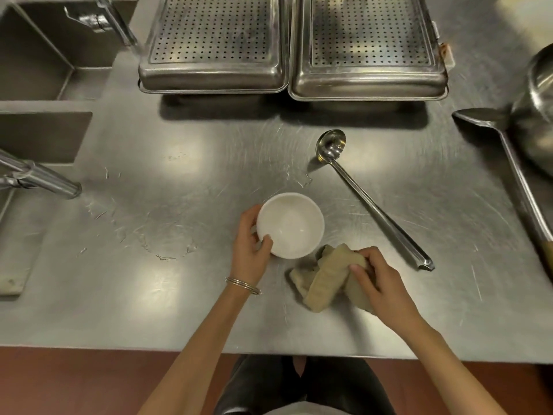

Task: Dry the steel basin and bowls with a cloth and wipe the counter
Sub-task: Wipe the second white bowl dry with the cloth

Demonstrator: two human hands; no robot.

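Note:
A white bowl (291,224) stands upright on the steel counter (185,175), near its front middle. My left hand (250,250) grips the bowl's left rim, thumb over the edge. Just right of the bowl lies a crumpled beige cloth (323,280), and my right hand (380,287) is closed on its right part. A large steel basin (538,109) shows partly at the right edge of the frame. Water streaks and drops (167,244) lie on the counter to the left of the bowl.
A steel ladle (374,202) lies diagonally right of the bowl. A long spatula (508,163) rests by the basin. Two perforated steel trays (215,46) (368,52) stand at the back. Sinks (39,70) and a faucet (42,178) are at the left.

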